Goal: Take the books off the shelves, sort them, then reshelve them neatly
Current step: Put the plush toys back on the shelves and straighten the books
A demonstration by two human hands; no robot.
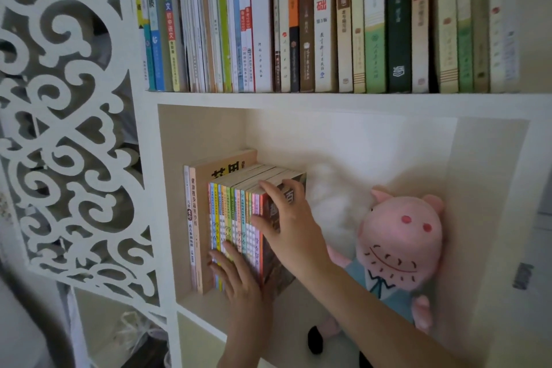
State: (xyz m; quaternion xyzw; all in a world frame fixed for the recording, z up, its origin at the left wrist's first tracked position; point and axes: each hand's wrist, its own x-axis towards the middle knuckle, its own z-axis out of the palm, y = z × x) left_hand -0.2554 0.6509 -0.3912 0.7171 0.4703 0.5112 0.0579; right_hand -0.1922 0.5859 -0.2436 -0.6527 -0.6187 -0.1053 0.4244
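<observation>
Left hand lay flat against the thin spines of the row of books in the lower cubby. Right hand curled over the dark end book. Likely risk: no bookend, so the released row could topple toward the plush pig. The cubby held the row and the pig. The upper shelf stood packed with books.

The thin books I hold show pastel spines: blue, yellow, green, orange, pink; the rightmost has a dark brown cover. Left of them stands a tan book. The plush pig at the right is pink with a teal shirt. The shelf is cream-white, the left side panel white scrollwork.
</observation>
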